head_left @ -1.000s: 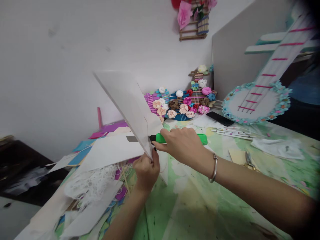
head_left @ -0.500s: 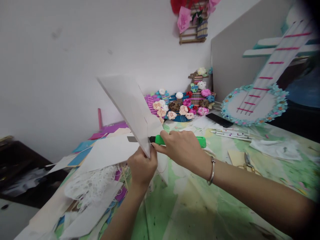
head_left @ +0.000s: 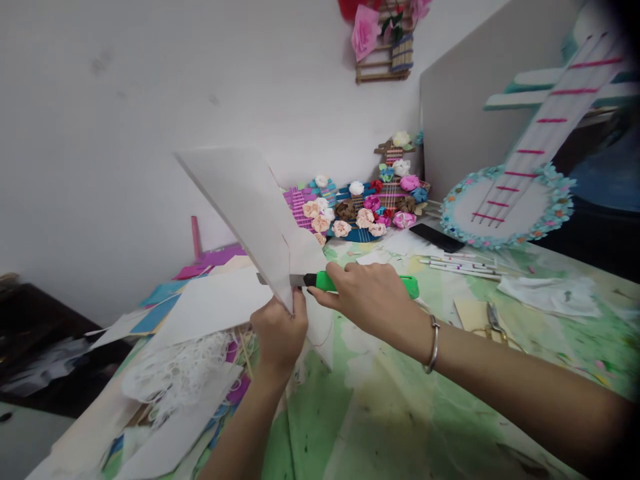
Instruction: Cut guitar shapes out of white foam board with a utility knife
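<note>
My left hand is closed on the lower edge of a white foam board, which stands tilted above the table. Faint pencil and red lines run along the board. In my right hand is a green utility knife, gripped round its handle. Its grey blade passes through the board just above my left thumb, and the tip shows on the board's far side. A lower flap of the board with a curved red line hangs past my left hand.
White sheets, string and coloured scraps cover the table's left. Flowered miniature guitars lean at the wall. A larger flower-rimmed instrument, a black phone, pens and scissors lie rightward.
My right hand has drawn the knife slightly to the right, so more blade shows on the near side of the board. The board and my left hand sit slightly further left.
</note>
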The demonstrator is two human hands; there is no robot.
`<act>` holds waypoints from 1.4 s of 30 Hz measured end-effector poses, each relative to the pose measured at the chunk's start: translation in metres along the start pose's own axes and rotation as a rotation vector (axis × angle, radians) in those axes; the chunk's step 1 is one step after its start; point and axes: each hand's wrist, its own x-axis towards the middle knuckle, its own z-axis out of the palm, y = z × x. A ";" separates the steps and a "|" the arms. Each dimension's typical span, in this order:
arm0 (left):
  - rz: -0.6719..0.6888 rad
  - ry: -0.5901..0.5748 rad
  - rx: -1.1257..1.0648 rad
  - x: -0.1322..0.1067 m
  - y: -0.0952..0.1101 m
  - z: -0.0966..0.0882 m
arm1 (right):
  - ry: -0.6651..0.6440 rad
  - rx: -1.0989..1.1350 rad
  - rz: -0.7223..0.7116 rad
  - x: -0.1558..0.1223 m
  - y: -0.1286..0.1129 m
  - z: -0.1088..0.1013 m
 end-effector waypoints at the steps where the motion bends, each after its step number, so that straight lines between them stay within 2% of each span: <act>1: 0.018 0.010 -0.013 0.000 0.000 0.000 | -0.004 0.001 -0.001 0.000 0.001 0.000; 8: 0.079 0.047 -0.025 0.000 0.002 0.001 | -0.005 0.010 0.000 0.007 -0.001 0.001; 16: 0.081 0.061 -0.070 0.000 0.004 -0.001 | 0.027 0.031 -0.010 0.017 -0.002 -0.001; 29: 0.055 0.048 -0.010 0.000 0.001 0.000 | 0.057 0.045 -0.051 0.029 -0.004 -0.001; 42: 0.031 0.069 0.003 0.001 0.008 0.001 | 0.029 -0.025 0.006 0.017 0.006 -0.005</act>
